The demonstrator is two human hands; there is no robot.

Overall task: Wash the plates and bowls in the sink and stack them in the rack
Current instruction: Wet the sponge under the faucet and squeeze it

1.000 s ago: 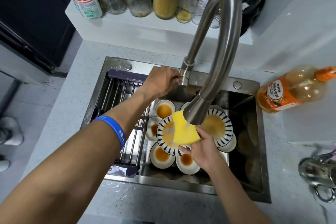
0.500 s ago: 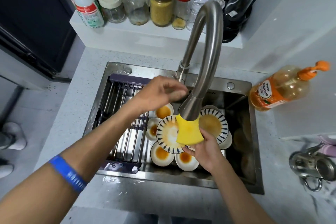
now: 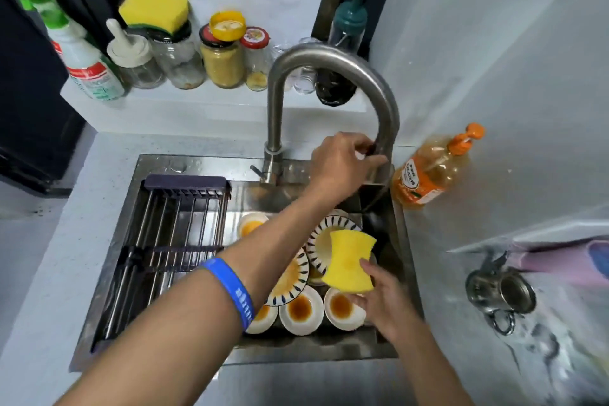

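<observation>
In the steel sink lie several dirty dishes: striped-rim plates stained orange and small white bowls with brown residue. My right hand holds a yellow sponge upright above the right plate. My left hand reaches across the sink and grips the spout end of the curved steel faucet, which points toward the sink's right side. A dark roll-up drying rack covers the sink's left half and holds nothing.
An orange pump bottle of dish soap stands at the sink's back right corner. A metal cup lies on the right counter. Jars, a spray bottle and a second sponge crowd the ledge behind the faucet.
My left hand left the faucet base and took the spout, which swung to the right. The sponge came away from under the spout and sits lower right.
</observation>
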